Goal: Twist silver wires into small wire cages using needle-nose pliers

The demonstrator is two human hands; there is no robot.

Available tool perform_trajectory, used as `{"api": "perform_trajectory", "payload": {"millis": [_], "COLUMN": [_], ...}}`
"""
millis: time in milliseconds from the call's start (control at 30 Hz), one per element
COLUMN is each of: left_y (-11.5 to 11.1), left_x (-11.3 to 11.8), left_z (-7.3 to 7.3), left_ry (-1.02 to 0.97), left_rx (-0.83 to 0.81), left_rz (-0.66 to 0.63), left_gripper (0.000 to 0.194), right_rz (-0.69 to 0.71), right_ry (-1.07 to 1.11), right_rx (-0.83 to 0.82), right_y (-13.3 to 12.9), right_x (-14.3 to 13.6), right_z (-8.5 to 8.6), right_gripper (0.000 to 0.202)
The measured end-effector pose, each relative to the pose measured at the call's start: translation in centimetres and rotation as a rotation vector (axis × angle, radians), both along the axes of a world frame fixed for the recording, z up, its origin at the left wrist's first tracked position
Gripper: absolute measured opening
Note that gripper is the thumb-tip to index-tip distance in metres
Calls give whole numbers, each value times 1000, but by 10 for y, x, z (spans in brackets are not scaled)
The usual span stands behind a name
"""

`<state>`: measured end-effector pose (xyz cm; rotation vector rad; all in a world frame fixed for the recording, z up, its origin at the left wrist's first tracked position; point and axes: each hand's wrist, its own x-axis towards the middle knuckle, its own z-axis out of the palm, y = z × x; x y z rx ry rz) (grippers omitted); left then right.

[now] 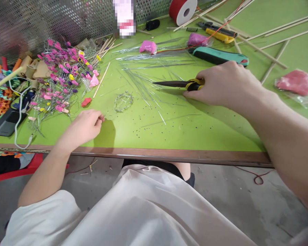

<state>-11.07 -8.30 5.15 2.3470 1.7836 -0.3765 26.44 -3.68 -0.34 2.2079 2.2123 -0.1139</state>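
My right hand [220,83] grips long-nose pliers [173,83] with black and yellow handles, their dark tip pointing left over thin metal wires [140,82] spread on the green tabletop. My left hand [84,126] rests near the table's front edge with its fingers curled closed; whatever they may hold is hidden. Just right of it lies a small ring of twisted wire [123,101]. Beyond the left hand are a red clay-like piece [86,101] and a heap of wire stems tipped with pink, purple and yellow bits [63,73].
A teal-handled tool [218,55], a yellow cutter [220,35] and a red ribbon spool [182,12] lie at the back. Wooden sticks [279,56] cross the right side, near a bagged red lump [296,83]. A black power bank [9,121] with white cable sits far left.
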Motion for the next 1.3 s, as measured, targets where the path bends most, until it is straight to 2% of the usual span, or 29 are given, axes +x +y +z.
{"api": "perform_trajectory", "payload": {"millis": [133,233,300,400,500,667,867,1067,1200,1300], "left_y": [5,17,30,50,66,78,84,81,82,90], "left_x": [-2,12,27,51,68,74,78,84,62,37], "left_z": [24,36,35,21,6,-4,-7,-13,-1,9], "left_ry": [-209,-466,-664,-999,-1135,-1158,-1163,-1187,-1073,-822], "left_rx": [-81,-148,-202,-148,-56,49,25,-13,26,128], "left_rz": [66,90,75,143,180,185,230,253,254,324], "left_gripper": [20,16,11,6,16,26,18,17,9,6], "right_rz": [-4,-17,-23,-31,-22,-11,-3,-6,-16,-25], "right_ry": [-5,5,17,45,94,81,74,62,34,20], "right_rx": [-1,-17,-29,-36,16,18,-5,11,-16,-18], "right_y": [1,2,1,1,1,2,2,1,1,2], "right_x": [0,-2,-3,-3,-1,0,-1,-2,-1,0], "right_z": [-1,2,5,6,3,0,4,3,2,0], "right_gripper": [46,45,45,44,42,40,39,39,41,44]}}
